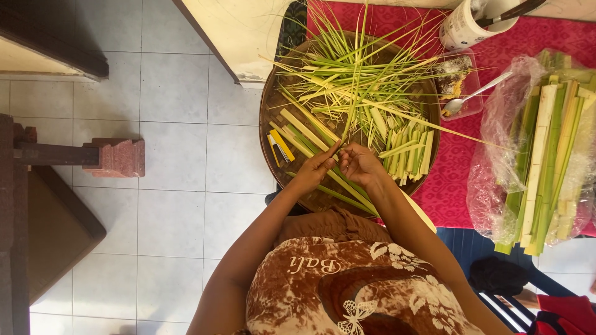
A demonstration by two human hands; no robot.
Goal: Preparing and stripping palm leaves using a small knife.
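Note:
My left hand (316, 167) and my right hand (359, 164) meet over a round woven tray (271, 102), both pinching a long pale green palm leaf strip (349, 121) that rises away from me. The fingertips of the two hands touch around the strip. Loose leaf strips and thin midribs (354, 68) lie heaped across the tray. A row of short cut leaf pieces (406, 152) lies just right of my right hand. Longer flat strips (304, 130) lie left of my left hand.
A yellow-handled cutter (280, 146) rests on the tray's left side. On the red cloth (456, 161) are a clear box with a spoon (462, 87), a white mug (469, 23) and a plastic bag of palm leaves (546, 155). Tiled floor (180, 155) lies left.

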